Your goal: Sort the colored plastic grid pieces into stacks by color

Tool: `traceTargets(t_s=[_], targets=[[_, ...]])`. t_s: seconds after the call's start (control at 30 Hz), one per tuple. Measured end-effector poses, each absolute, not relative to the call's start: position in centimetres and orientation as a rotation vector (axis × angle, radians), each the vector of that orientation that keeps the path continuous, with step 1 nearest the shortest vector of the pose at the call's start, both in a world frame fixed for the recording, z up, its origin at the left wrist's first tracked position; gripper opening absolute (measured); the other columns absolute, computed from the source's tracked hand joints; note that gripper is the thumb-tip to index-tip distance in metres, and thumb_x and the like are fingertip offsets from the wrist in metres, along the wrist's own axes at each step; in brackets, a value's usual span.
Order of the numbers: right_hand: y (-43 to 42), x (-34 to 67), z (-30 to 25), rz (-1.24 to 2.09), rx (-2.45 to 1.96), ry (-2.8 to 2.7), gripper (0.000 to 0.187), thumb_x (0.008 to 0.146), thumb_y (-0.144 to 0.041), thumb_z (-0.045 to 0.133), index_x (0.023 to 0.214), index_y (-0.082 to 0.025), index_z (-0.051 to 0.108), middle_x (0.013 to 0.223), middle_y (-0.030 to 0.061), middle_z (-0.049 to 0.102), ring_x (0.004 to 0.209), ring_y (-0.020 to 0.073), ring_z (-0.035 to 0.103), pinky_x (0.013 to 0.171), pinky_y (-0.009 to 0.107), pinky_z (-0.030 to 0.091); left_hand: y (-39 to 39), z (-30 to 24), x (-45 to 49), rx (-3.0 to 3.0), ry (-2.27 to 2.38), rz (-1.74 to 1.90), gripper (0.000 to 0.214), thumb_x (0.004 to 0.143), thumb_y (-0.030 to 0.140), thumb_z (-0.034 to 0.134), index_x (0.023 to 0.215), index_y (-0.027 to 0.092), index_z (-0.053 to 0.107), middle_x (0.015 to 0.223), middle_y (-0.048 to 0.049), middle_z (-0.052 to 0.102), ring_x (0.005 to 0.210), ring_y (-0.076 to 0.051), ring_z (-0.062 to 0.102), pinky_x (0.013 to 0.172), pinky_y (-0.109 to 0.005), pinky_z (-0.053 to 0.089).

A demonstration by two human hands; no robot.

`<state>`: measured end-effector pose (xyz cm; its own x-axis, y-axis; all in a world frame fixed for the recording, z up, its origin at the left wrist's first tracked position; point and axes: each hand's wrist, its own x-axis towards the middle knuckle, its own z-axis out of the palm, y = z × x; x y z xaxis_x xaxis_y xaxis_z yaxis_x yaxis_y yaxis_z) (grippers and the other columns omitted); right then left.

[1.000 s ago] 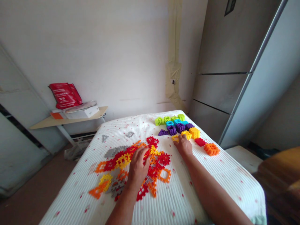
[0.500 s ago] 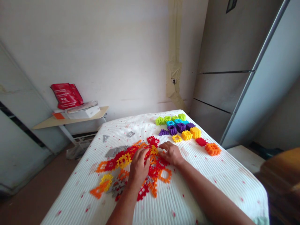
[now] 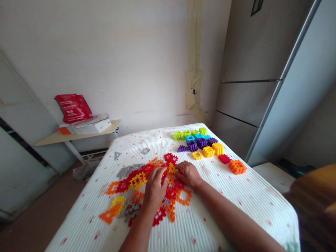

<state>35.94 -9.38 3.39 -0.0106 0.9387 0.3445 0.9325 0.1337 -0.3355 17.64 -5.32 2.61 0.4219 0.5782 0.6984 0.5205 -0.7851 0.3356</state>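
Note:
Flat interlocking plastic pieces lie in a loose pile under both hands. My left hand (image 3: 156,183) rests over red pieces, its fingers bent downward and its thumb apart. To its right, my right hand (image 3: 188,173) has its fingers curled in at the pile's edge; what lies under the fingertips is hidden. Between the hands are a yellow piece (image 3: 172,168) and red ones. An orange square frame (image 3: 184,196) lies just below my right hand. Left of my left hand are a yellow piece (image 3: 138,180) and grey pieces (image 3: 130,170).
Sorted stacks stand at the table's far right: green (image 3: 178,135), purple (image 3: 202,142), yellow (image 3: 217,148) and orange (image 3: 237,167). Grey pieces (image 3: 145,151) lie apart at the far left. A side table (image 3: 49,139) holds a red bag (image 3: 72,107). A fridge (image 3: 244,98) stands on the right.
My right hand has moved slightly left and its fingers have curled in closer to the pile. My left hand has stayed nearly in place. The view has shifted slightly.

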Motion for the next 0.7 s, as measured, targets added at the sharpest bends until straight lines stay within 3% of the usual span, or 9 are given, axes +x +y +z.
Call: traceTargets(t_s=[0.3, 0.7], targets=[[-8.9, 36.0, 2.9, 0.029, -1.776, -1.838, 0.026, 0.076, -0.013, 0.050, 0.094, -0.019, 0.067, 0.090, 0.0058, 0.070, 0.085, 0.0165, 0.061, 0.079, 0.025, 0.043, -5.3, 2.5, 17.6, 2.575, 1.015, 1.283, 0.033, 0.079, 0.012, 0.049, 0.111, 0.020, 0.055, 0.108, -0.0080, 0.060, 0.102, -0.019, 0.058, 0.090, -0.037, 0.050], [-8.2, 38.5, 2.3, 0.155, -1.813, -1.457, 0.025, 0.080, -0.016, 0.046, 0.094, -0.018, 0.067, 0.089, 0.0049, 0.069, 0.081, 0.0148, 0.063, 0.077, 0.024, 0.045, -5.4, 2.8, 17.6, 2.563, 1.023, 1.290, 0.033, 0.079, 0.012, 0.048, 0.110, 0.020, 0.057, 0.108, -0.0079, 0.061, 0.102, -0.020, 0.058, 0.090, -0.036, 0.050]])
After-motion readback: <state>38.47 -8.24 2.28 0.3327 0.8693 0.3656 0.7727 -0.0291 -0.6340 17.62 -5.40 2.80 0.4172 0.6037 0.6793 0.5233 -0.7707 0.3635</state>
